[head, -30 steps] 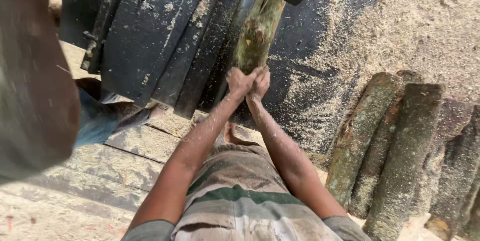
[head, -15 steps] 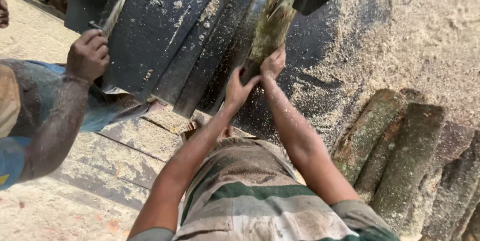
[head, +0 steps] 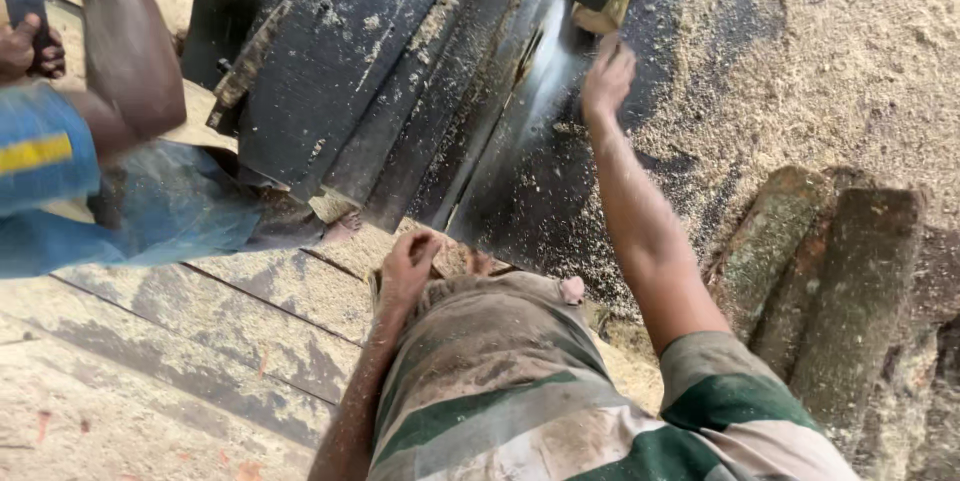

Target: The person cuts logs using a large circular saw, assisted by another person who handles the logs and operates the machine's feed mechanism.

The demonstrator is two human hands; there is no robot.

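My right hand (head: 608,76) reaches far forward, its fingertips at the near end of a pale wood piece (head: 610,3) beside the shiny saw blade (head: 542,66). It holds nothing. My left hand (head: 410,266) is drawn back to my waist. Its curled fingers rest on the sawdust-covered bench edge, next to a small pale offcut (head: 452,259). Whether they grip anything is hidden.
Dark dusty planks (head: 340,71) lean left of the blade. A co-worker's arm (head: 130,41) and hand (head: 30,46) are at the top left, above blue cloth (head: 150,211). Rough slabs (head: 840,281) lie at the right on sawdust-covered ground (head: 850,51). Worn boards (head: 180,341) form the bench.
Both hands were together on the wood piece. The left hand has dropped back to my waist, and the right has followed the piece forward past the blade. The co-worker's arm shifted.
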